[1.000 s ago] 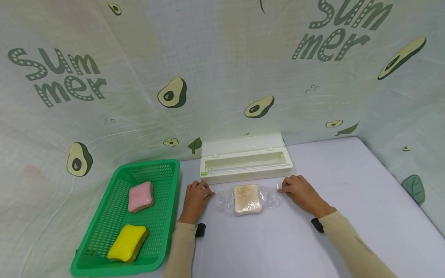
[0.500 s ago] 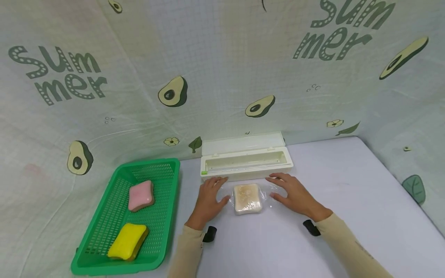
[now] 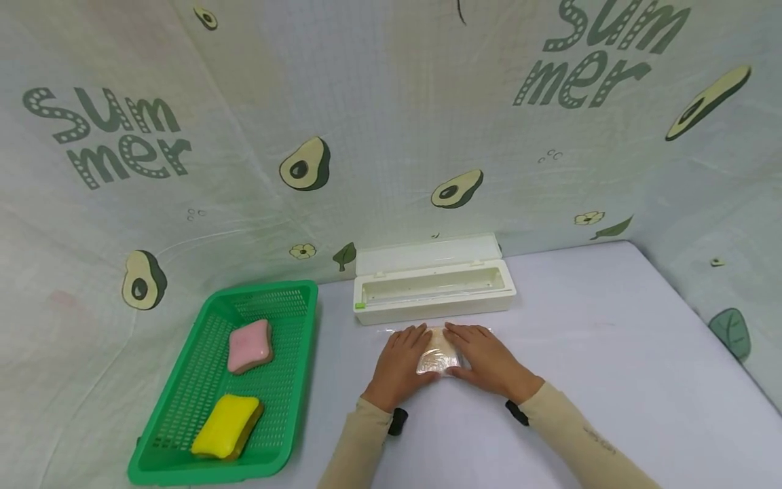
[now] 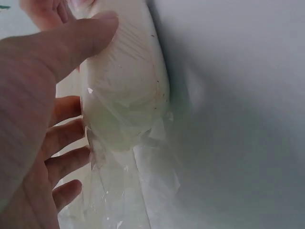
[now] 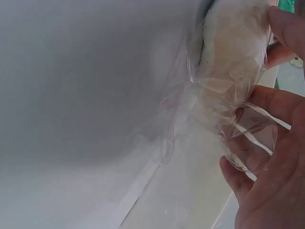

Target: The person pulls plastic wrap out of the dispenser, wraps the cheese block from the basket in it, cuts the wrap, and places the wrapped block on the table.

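Observation:
A toast-shaped slice (image 3: pixel 438 354), wrapped in clear cling film, lies flat on the table between my hands. My left hand (image 3: pixel 398 370) holds its left side, thumb at the near edge and fingers towards the far side. From the right, my right hand (image 3: pixel 489 360) holds it the same way. In the left wrist view, my thumb lies on the film over the slice (image 4: pixel 124 71). Loose cling film (image 5: pixel 252 126) crumples against my fingers in the right wrist view. The hands cover both sides of the slice in the head view.
Behind the slice stands a white cling film dispenser (image 3: pixel 434 299), lid raised, with a green slider (image 3: pixel 360 305) at its left end. A green basket (image 3: pixel 299 401) at the left holds a pink (image 3: pixel 250 346) and a yellow bread-shaped piece (image 3: pixel 226 426). A printed cloth hangs behind.
Both hands released the outer ends of the film, moved inwards with fingers spread, and now hold the slice from both sides. The film ends are folded in towards it. Basket and dispenser stay put.

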`<state>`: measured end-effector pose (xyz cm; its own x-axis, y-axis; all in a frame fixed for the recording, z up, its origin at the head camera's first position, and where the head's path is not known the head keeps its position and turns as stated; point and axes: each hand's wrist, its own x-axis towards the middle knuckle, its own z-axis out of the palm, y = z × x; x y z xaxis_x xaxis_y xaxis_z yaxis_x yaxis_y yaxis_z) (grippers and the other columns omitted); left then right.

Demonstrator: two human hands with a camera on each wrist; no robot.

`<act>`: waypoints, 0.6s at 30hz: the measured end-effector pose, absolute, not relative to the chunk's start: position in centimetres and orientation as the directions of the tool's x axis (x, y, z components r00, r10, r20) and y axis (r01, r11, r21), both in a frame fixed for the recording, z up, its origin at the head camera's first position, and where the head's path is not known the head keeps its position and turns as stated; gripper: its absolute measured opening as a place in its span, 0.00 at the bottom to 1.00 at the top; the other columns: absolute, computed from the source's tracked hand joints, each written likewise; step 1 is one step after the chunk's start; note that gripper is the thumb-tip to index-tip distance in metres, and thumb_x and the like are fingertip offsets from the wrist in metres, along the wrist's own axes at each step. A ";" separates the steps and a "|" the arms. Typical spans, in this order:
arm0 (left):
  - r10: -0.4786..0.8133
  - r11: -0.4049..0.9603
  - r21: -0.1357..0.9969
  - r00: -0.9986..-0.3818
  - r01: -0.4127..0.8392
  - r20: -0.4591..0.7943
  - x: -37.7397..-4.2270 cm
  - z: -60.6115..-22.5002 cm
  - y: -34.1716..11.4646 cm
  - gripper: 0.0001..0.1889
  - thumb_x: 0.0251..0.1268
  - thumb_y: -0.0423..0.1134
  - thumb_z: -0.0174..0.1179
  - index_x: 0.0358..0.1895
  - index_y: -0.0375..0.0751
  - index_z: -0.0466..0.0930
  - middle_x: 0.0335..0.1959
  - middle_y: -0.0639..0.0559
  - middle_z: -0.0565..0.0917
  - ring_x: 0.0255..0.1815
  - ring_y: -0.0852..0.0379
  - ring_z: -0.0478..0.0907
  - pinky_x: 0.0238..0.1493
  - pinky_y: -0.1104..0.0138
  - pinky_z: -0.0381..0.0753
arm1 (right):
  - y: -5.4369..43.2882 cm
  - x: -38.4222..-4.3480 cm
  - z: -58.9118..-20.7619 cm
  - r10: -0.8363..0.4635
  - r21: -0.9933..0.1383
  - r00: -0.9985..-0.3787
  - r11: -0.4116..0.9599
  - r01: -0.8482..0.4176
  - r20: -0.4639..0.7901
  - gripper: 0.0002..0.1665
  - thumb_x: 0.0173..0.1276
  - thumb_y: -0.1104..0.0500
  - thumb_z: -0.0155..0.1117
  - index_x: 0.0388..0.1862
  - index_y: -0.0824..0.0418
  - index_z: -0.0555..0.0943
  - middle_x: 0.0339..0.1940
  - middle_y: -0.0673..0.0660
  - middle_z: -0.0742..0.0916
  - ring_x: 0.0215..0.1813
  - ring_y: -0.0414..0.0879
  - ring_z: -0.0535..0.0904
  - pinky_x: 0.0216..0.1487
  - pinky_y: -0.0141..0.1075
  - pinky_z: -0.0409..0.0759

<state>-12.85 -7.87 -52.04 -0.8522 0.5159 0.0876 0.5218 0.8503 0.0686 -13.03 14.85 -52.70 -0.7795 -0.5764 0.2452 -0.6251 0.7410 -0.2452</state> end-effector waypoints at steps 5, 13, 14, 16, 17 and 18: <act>0.556 0.829 0.021 -0.827 0.560 0.088 -13.3 -51.8 -8.1 0.41 0.61 0.61 0.75 0.75 0.48 0.75 0.78 0.52 0.74 0.77 0.52 0.70 0.79 0.57 0.64 | 14.7 -12.5 -52.4 -0.580 -0.208 -0.783 0.757 -0.620 0.224 0.42 0.67 0.43 0.77 0.70 0.69 0.79 0.70 0.64 0.82 0.66 0.60 0.79 0.70 0.55 0.74; 0.657 0.752 -0.027 -0.746 0.659 0.109 -13.6 -51.7 -8.7 0.33 0.62 0.49 0.76 0.72 0.57 0.79 0.78 0.56 0.73 0.82 0.52 0.63 0.83 0.55 0.56 | 15.1 -11.6 -51.5 -0.562 -0.278 -0.803 0.753 -0.596 0.200 0.29 0.73 0.44 0.71 0.59 0.68 0.86 0.56 0.59 0.86 0.59 0.56 0.81 0.67 0.55 0.75; 0.666 0.742 -0.018 -0.735 0.670 0.125 -13.5 -51.7 -8.8 0.32 0.61 0.45 0.76 0.71 0.57 0.81 0.77 0.56 0.74 0.82 0.51 0.63 0.83 0.54 0.56 | 15.2 -11.5 -51.4 -0.559 -0.296 -0.804 0.748 -0.594 0.202 0.26 0.75 0.46 0.69 0.57 0.67 0.87 0.54 0.58 0.86 0.58 0.56 0.81 0.66 0.55 0.76; 0.673 0.729 0.021 -0.722 0.684 0.163 -13.4 -51.8 -8.9 0.30 0.61 0.37 0.74 0.68 0.57 0.83 0.75 0.55 0.76 0.81 0.50 0.65 0.81 0.53 0.59 | 15.7 -11.3 -51.2 -0.556 -0.335 -0.805 0.732 -0.593 0.209 0.19 0.77 0.52 0.66 0.54 0.65 0.88 0.50 0.55 0.87 0.55 0.54 0.81 0.64 0.54 0.77; 0.672 0.722 0.050 -0.717 0.690 0.183 -13.3 -51.9 -9.0 0.29 0.60 0.34 0.73 0.67 0.56 0.83 0.74 0.54 0.77 0.80 0.50 0.66 0.80 0.53 0.61 | 16.0 -11.2 -51.2 -0.557 -0.350 -0.803 0.724 -0.595 0.212 0.15 0.77 0.55 0.66 0.53 0.64 0.89 0.48 0.54 0.87 0.54 0.53 0.82 0.62 0.54 0.78; 0.670 0.715 0.088 -0.716 0.693 0.197 -13.2 -52.0 -9.1 0.30 0.60 0.30 0.71 0.66 0.56 0.84 0.73 0.54 0.77 0.79 0.50 0.67 0.79 0.53 0.62 | 16.3 -11.2 -51.3 -0.561 -0.365 -0.799 0.713 -0.599 0.216 0.13 0.76 0.59 0.66 0.52 0.64 0.89 0.47 0.53 0.87 0.53 0.52 0.82 0.61 0.53 0.79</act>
